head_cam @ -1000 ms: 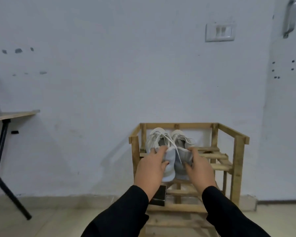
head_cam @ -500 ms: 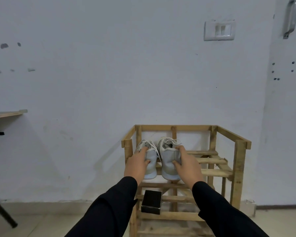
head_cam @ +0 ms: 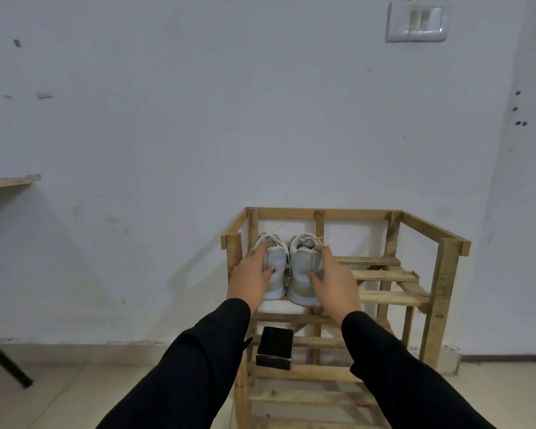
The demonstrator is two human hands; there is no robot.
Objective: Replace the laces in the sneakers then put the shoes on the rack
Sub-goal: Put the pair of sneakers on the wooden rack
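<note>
As both sneakers (head_cam: 304, 264) look seated on the rack (head_cam: 447, 289), left hand (head_cam: 250, 280) and right hand (head_cam: 336, 281) each hold a heel, fingers curled; last step. Next: release, withdraw.

The left sneaker (head_cam: 276, 264) and right sneaker (head_cam: 302, 272) are sitting side by side at the left end of the upper shelf of the rack (head_cam: 443, 289), with the left hand (head_cam: 248, 281) and right hand (head_cam: 335, 283) gripping their heels. A box (head_cam: 274, 343) is lying on the shelf below them.

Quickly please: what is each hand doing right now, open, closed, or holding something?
The left hand grips the left sneaker.
The right hand grips the right sneaker.
</note>
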